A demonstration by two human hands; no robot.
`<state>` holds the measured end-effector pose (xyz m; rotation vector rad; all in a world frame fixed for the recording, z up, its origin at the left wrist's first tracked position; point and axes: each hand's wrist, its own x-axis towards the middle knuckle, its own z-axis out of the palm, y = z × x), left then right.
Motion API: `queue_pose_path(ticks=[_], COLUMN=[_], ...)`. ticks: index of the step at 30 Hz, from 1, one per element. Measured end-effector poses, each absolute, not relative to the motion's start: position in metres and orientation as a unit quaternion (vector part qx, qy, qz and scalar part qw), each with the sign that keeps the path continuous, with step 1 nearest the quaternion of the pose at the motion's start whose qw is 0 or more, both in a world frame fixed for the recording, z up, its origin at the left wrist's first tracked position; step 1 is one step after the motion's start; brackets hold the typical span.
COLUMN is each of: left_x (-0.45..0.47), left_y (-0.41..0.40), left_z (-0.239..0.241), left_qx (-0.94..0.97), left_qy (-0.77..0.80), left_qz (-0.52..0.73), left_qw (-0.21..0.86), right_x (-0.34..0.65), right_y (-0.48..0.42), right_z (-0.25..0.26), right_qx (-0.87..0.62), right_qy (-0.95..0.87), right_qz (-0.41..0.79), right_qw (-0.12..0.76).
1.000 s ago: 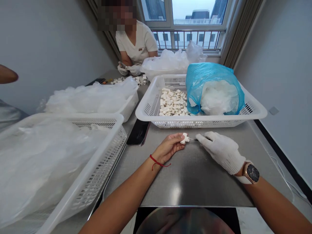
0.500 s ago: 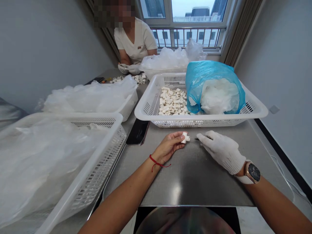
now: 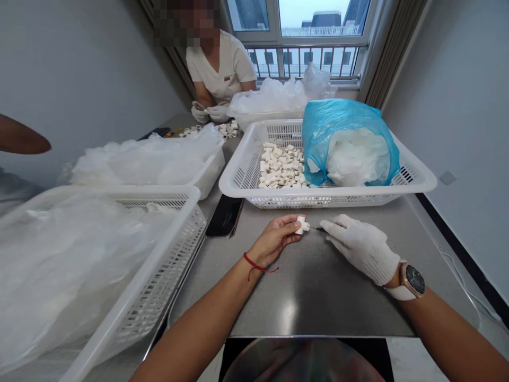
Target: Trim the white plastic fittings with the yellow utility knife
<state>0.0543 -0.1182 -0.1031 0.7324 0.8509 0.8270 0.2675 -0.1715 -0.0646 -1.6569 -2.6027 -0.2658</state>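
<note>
My left hand (image 3: 278,237), bare and with a red string at the wrist, pinches a white T-shaped pipe fitting (image 3: 303,225) between thumb and fingers. One branch of the fitting points to the right. My right hand (image 3: 353,241) wears a white knit glove and is closed on a thin, dark, pointed tool (image 3: 318,229). Most of that tool is hidden in the glove, so its exact kind is unclear. Its tip reaches the fitting's right-hand opening; whether it touches is too small to tell. Both hands are above the metal table (image 3: 302,297).
Beyond my hands, a white basket (image 3: 278,200) holds many white fittings (image 3: 280,165) and a blue plastic bag (image 3: 345,114). Baskets with clear bags (image 3: 79,254) line the left. A dark phone (image 3: 225,216) lies between. A gloved co-worker (image 3: 220,63) sits across; another person's arm (image 3: 24,137) shows at left.
The tool's tip has come closer to the fitting, with my right hand shifting slightly left. My left hand stays put. Another person's arm has appeared at the left edge.
</note>
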Motion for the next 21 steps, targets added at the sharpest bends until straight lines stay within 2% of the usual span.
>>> queue_pose_path(ticks=[9, 21], left_x=[0.0555, 0.0587], left_y=[-0.1195, -0.1211], left_z=[-0.1018, -0.1013], left_qx=[0.352, 0.398], left_qy=[0.392, 0.386], left_qz=[0.389, 0.421], left_qw=[0.756, 0.718], right_x=[0.2683, 0.2720], right_y=[-0.1721, -0.1725], right_z=[-0.0677, -0.0719], right_qx=[-0.537, -0.540], right_qy=[-0.839, -0.833], right_qz=[-0.077, -0.018], right_qw=[0.035, 0.114])
